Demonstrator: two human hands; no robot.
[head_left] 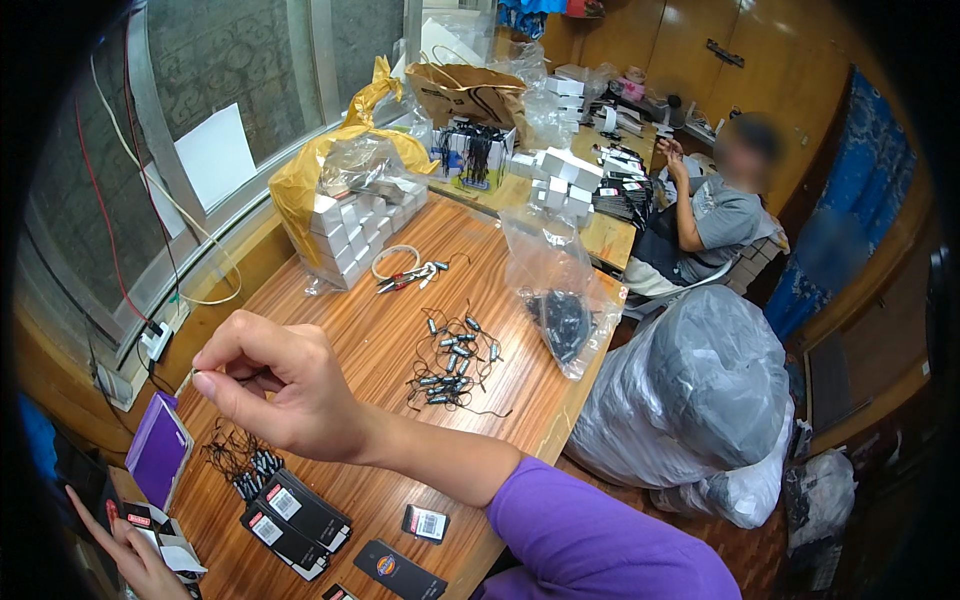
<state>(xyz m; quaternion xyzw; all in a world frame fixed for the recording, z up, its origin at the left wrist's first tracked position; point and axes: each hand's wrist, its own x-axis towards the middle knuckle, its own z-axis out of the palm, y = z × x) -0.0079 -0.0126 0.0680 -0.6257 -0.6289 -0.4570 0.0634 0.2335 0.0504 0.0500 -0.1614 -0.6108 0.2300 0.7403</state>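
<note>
My right hand (285, 385) is raised over the left part of the table, thumb and index finger pinched together. A bit of something thin and dark shows inside the curl of its fingers, too small to name. At the lower left my left hand (140, 555) has its fingers stretched out beside a small open box (170, 535). Below my right hand lie stacked black hang tags (290, 515) with white barcode labels. Black cords with small metallic ends (258, 472) are bunched at the top of these tags. A loose pile of similar corded pieces (455, 360) lies mid-table.
Stacked white boxes (345, 235) in a yellow-edged bag stand by the window. Pliers (405, 280) lie near them. A clear bag of black pieces (560, 320) rests at the right edge, above large grey sacks (690, 390). Another person (715, 210) sits at the far table.
</note>
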